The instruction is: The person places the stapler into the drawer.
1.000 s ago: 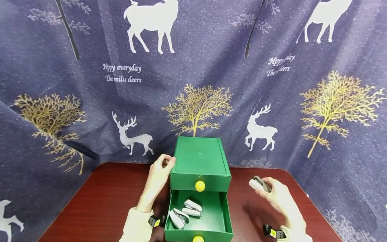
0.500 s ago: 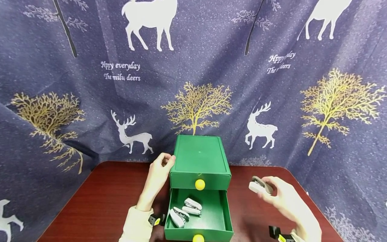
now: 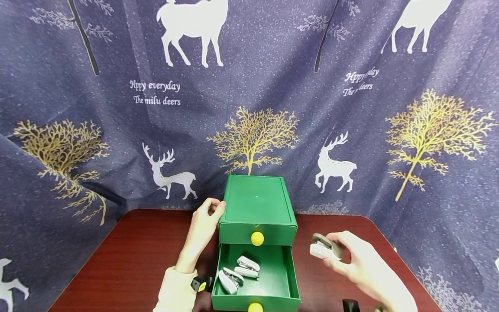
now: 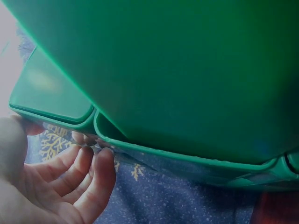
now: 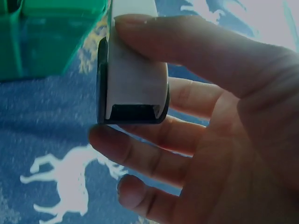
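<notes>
My right hand (image 3: 362,264) holds a small stapler (image 3: 322,249), white with a grey-brown part, above the table to the right of a green drawer cabinet (image 3: 257,199). In the right wrist view the thumb lies across the white side of the stapler (image 5: 138,79) and the other fingers are behind it. At the cabinet's left side, my left hand (image 3: 204,223) touches the wall near the top edge; its fingertips (image 4: 103,156) rest against the glossy side. The lower drawer (image 3: 274,277) is pulled out. Two white staplers, one nearer the front (image 3: 229,281) and one behind (image 3: 247,266), lie in its left half.
The upper drawer, with a yellow knob (image 3: 257,238), is closed. Another yellow knob (image 3: 255,307) sits on the lower drawer's front. A red-brown table (image 3: 148,255) carries the cabinet, and a patterned blue curtain (image 3: 249,82) hangs behind.
The right hand first shifts slightly, then moves left and a little lower with the stapler, closer to the cabinet. The left hand stays against the cabinet's side.
</notes>
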A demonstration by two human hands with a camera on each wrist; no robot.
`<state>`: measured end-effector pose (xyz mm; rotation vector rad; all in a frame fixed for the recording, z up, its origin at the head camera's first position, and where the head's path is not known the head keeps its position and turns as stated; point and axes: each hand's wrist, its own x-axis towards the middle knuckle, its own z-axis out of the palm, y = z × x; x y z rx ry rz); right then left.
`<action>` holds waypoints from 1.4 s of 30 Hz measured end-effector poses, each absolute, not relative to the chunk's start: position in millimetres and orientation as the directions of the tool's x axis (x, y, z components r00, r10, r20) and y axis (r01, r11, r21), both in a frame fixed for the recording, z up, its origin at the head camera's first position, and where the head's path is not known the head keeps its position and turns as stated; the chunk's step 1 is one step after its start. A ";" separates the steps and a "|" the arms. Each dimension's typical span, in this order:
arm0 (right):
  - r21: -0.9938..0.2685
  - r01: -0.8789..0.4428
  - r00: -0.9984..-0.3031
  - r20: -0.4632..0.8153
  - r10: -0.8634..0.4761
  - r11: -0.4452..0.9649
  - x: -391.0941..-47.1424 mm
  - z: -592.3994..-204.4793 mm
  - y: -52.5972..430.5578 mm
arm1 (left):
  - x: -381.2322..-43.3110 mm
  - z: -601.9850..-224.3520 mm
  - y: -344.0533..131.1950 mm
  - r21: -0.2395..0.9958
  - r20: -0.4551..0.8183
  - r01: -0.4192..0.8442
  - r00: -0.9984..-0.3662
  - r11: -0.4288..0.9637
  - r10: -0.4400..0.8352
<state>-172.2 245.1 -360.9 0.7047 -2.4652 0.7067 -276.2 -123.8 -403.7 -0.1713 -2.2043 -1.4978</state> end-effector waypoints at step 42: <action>-0.298 -0.702 -0.711 0.240 -0.661 0.647 -181.8 -386.5 140.6 | -274.1 -403.8 -124.9 0.848 0.447 0.375 -0.886 0.374 -0.125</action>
